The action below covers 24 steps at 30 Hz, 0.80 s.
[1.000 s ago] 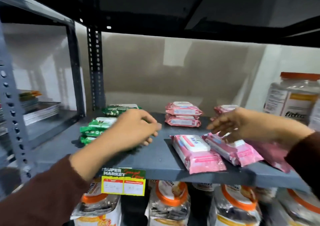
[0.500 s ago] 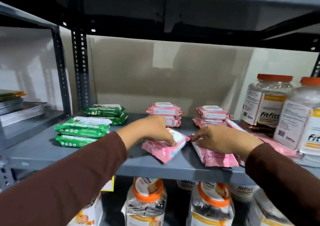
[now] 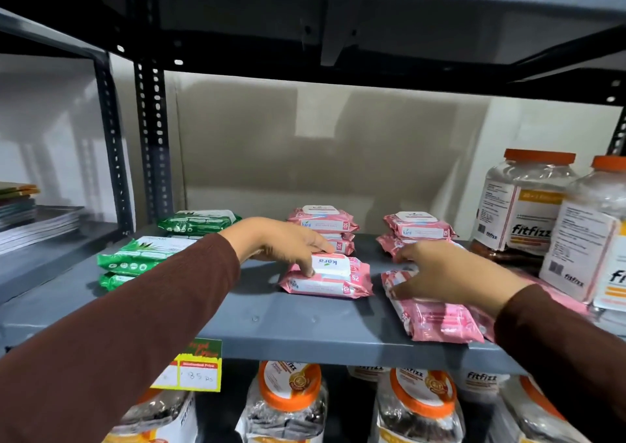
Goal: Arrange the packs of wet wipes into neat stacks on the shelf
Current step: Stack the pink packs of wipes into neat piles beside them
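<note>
Pink wet wipe packs lie on the grey shelf (image 3: pixel 264 324). My left hand (image 3: pixel 281 242) grips the left end of the top pink pack (image 3: pixel 333 266), which rests on another pink pack (image 3: pixel 325 286) at the front middle. To the right, my right hand (image 3: pixel 447 273) curls over the end of loose pink packs (image 3: pixel 440 320) lying askew near the front edge. Two pink stacks stand at the back, one in the middle (image 3: pixel 323 220) and one on the right (image 3: pixel 418 227). Green pack stacks sit at the front left (image 3: pixel 142 256) and behind it (image 3: pixel 196 220).
Orange-lidded jars (image 3: pixel 521 205) stand at the shelf's right end. More jars (image 3: pixel 288 405) fill the shelf below. A yellow price tag (image 3: pixel 200 368) hangs on the front edge. A perforated upright (image 3: pixel 152 137) bounds the left, with stacked books (image 3: pixel 20 212) beyond.
My left hand moved right from the green packs, took a loose pink pack and set it on another one. My right hand shifted onto the loose pink packs at the right.
</note>
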Tool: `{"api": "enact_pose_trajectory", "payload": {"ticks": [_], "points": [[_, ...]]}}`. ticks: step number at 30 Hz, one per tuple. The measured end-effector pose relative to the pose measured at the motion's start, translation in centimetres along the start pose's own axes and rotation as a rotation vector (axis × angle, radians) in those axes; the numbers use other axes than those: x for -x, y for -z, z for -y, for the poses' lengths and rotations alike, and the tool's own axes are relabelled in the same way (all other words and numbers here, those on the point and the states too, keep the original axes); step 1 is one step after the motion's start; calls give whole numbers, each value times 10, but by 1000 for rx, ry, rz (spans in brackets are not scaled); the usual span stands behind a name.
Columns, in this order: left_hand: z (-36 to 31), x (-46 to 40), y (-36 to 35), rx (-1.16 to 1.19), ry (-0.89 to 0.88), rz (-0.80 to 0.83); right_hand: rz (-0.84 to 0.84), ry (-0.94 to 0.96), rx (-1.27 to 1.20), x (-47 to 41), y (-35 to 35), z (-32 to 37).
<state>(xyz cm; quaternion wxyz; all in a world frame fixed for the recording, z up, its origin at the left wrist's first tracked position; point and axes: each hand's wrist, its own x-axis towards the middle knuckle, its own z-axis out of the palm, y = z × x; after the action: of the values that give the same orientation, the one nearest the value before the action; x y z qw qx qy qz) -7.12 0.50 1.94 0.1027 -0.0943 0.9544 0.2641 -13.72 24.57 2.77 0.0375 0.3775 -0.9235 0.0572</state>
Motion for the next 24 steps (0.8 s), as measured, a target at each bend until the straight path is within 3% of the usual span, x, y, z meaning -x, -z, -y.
{"api": "enact_pose_trajectory", "payload": {"ticks": [2, 3, 6, 13, 15, 17, 19, 21, 24], "points": [[-2, 2, -1, -9, -5, -40, -124, 62, -94, -8, -4, 14], [-3, 5, -2, -13, -9, -80, -108, 54, -241, -11, -7, 21], [-7, 17, -5, 83, -6, -174, 148, -45, -606, -19, -21, 44], [-14, 53, -18, 397, 71, -251, 150, 95, -308, -50, -28, 53], [-9, 51, -18, 386, 34, -436, 67, 133, -316, -48, -25, 55], [-1, 45, -15, 317, 41, -621, 87, 151, -340, -40, -21, 57], [5, 41, -16, 300, 73, -604, 177, 138, -298, -33, -20, 56], [9, 38, -20, 294, 100, -522, 137, 147, -189, -35, -22, 52], [6, 34, -24, 197, 132, -423, 100, 124, -237, -46, -25, 46]]}}
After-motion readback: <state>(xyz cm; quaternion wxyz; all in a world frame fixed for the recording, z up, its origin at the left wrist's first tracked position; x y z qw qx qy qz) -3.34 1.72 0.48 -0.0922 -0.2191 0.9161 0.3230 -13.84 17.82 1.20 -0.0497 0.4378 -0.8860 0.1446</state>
